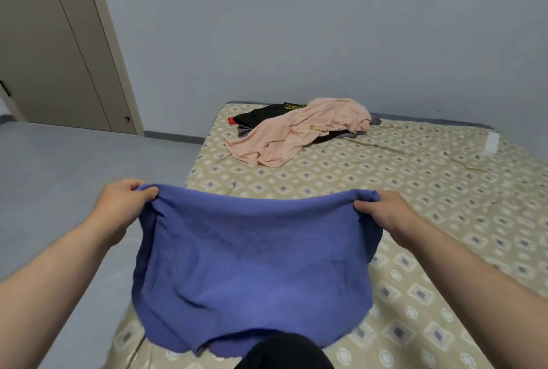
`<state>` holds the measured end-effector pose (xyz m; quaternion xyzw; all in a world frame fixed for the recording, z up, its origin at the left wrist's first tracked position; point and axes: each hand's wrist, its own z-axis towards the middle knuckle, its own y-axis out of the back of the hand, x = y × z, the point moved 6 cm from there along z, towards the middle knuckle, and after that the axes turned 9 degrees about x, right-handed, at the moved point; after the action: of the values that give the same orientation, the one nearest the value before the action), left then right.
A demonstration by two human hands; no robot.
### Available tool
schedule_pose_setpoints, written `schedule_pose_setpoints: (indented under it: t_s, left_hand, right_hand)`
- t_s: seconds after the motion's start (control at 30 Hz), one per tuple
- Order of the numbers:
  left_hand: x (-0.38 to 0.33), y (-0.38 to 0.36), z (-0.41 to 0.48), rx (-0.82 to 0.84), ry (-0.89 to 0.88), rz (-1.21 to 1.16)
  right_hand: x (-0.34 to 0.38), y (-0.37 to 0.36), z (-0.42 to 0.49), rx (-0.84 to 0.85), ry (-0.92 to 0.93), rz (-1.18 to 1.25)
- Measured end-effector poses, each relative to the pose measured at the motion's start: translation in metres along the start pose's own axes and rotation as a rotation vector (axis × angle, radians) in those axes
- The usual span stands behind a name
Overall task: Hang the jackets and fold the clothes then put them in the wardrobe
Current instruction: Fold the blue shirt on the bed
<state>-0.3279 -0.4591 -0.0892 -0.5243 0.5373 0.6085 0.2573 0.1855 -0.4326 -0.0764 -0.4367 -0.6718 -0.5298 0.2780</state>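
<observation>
I hold the blue cloth (255, 264) up over the near corner of the bed (430, 196). My left hand (124, 205) grips its top left corner. My right hand (382, 211) grips its top right corner. The fingers of both hands are curled tight on the cloth.

The top edge runs side to side, from one hand to the other, and dips a little in the middle. The rest hangs down toward me. The bottom edge looks like it rests on the near corner of the bed.

My right hand is over the bed. My left hand is out past the bed's left side, over the floor. So the flat part of the bed lies ahead and to the right of the cloth. I think I need to move it that way to lay it flat for folding. Both hands are equally near, so both should go together.

A pink cloth (296, 134) and a black cloth (267, 113) lie in a heap at the far end of the bed, well apart from the blue one.
</observation>
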Motion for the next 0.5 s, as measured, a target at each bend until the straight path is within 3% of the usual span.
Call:
schedule_pose_setpoints:
  t_s: [0.07, 0.13, 0.2, 0.27, 0.33, 0.4, 0.5]
  left_hand:
    - [0.011, -0.009, 0.010, 0.040, 0.102, -0.016]
    - [0.019, -0.023, 0.021, 0.083, 0.215, -0.210]
    - [0.020, -0.038, 0.032, 0.084, 0.261, -0.426]
    - [0.021, -0.052, 0.043, 0.082, 0.233, -0.472]
    - [0.027, -0.062, 0.046, 0.105, 0.151, -0.267]
    - [0.033, -0.074, 0.033, 0.165, 0.000, 0.125]
    - [0.058, -0.114, -0.010, 0.385, -0.218, 0.518]
  right_hand:
    - [-0.008, -0.004, 0.017, 0.000, -0.076, -0.086]
    - [-0.015, -0.010, 0.035, 0.007, -0.176, -0.103]
    - [-0.020, -0.019, 0.050, 0.016, -0.266, 0.036]
    - [-0.021, -0.032, 0.059, 0.005, -0.283, 0.206]
    - [-0.026, -0.045, 0.068, 0.028, -0.236, 0.319]
    - [-0.035, -0.060, 0.062, 0.085, -0.201, 0.320]
    - [-0.054, -0.071, 0.044, 0.083, -0.117, 0.022]
